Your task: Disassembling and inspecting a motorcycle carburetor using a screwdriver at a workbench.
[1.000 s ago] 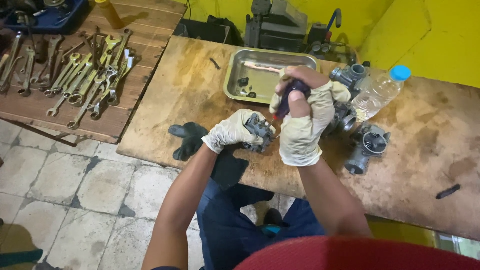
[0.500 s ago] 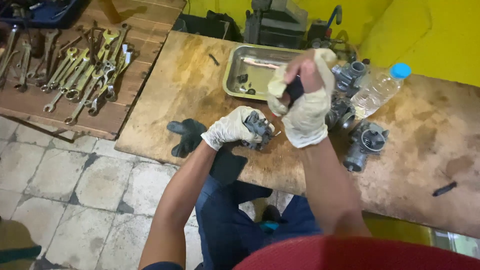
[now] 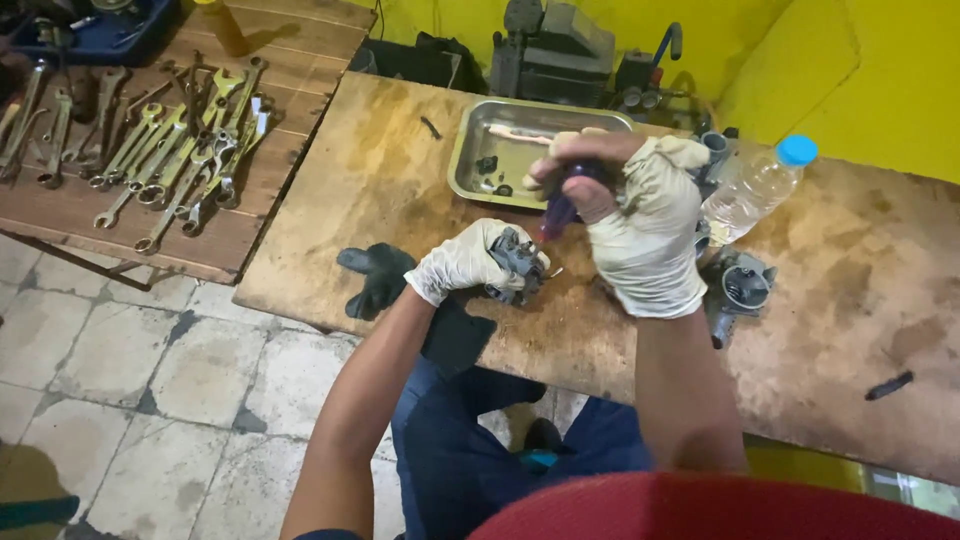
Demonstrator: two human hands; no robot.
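We note the left hand (image 3: 468, 262) closed around a grey metal part (image 3: 518, 266) near the table (image 3: 380, 170) front edge, while the right hand (image 3: 640, 225), just right and above, grips a purple-handled tool (image 3: 562, 208) angled down-left toward it.

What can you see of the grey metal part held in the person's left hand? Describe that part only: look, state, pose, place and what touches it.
The grey metal part is a small cast piece, dull grey and grimy, with lumpy housings and fittings. It sits over the front edge of the worn wooden table. The gloved left hand wraps it from the left, hiding much of it. The gloved right hand holds a purple-handled tool pointing down at its top; whether the tip touches cannot be told.
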